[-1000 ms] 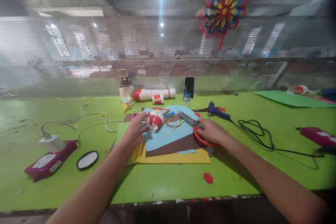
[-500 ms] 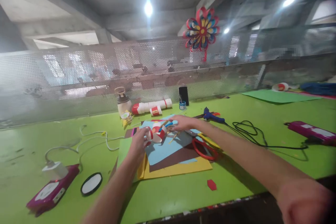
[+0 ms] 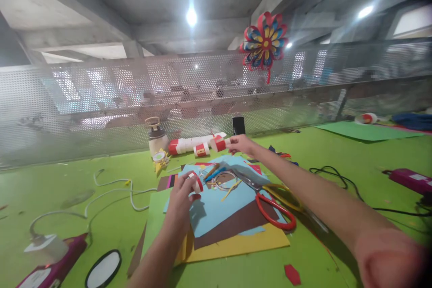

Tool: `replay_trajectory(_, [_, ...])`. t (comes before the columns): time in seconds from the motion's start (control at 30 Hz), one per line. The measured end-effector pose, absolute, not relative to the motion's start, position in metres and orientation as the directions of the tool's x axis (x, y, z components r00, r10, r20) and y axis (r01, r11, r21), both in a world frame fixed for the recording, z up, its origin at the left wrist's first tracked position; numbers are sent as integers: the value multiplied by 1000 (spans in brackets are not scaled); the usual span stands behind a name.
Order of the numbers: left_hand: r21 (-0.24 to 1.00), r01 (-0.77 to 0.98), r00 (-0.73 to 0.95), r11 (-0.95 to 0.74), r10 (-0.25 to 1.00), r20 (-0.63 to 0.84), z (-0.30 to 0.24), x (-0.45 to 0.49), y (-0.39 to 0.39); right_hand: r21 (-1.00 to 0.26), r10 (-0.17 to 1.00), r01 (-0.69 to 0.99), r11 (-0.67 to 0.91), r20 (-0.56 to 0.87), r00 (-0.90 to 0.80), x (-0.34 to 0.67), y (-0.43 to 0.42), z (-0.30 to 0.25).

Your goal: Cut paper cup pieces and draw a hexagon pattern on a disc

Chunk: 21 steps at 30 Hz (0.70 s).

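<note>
My left hand (image 3: 181,194) pinches a small red and white paper roll (image 3: 195,182) over a light blue sheet (image 3: 221,204). My right hand (image 3: 240,144) reaches far across the table and holds another red and white paper roll (image 3: 218,144), close to a long red and white tube (image 3: 189,145) by the mesh wall. Red-handled scissors (image 3: 270,204) lie on the stacked paper below my right forearm.
Brown (image 3: 236,222), yellow (image 3: 249,243) and green sheets lie stacked on the green table (image 3: 67,189). A white cable (image 3: 111,193), a magenta device (image 3: 50,274), an oval mirror (image 3: 103,270), a black cord (image 3: 340,180), a blue glue gun (image 3: 275,149) and a small bottle (image 3: 155,137) surround them.
My right hand let go of the scissors, then lifted one red and white roll from the paper pile to the far side. The view tilted upward.
</note>
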<state>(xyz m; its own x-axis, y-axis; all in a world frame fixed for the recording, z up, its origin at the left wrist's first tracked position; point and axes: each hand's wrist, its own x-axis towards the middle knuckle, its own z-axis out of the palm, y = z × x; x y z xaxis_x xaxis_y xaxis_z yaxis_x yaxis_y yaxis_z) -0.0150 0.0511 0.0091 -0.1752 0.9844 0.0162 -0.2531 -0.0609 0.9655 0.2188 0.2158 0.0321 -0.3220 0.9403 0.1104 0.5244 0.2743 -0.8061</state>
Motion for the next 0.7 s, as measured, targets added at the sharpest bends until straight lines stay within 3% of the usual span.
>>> replay_trajectory(0.13, [969,-240,-118,-51,993,23,9,-6,47,-813,987,560,157,149,-61,228,259,33])
replay_trajectory(0.33, [975,-217,-98,-44,995,23,7,-8,52,-751,952,660,4,205,228,214,299,30])
replay_trajectory(0.7, [974,-197,-135,-111,987,86,2,-1,50,-607,902,781,-145,243,357,187,331,27])
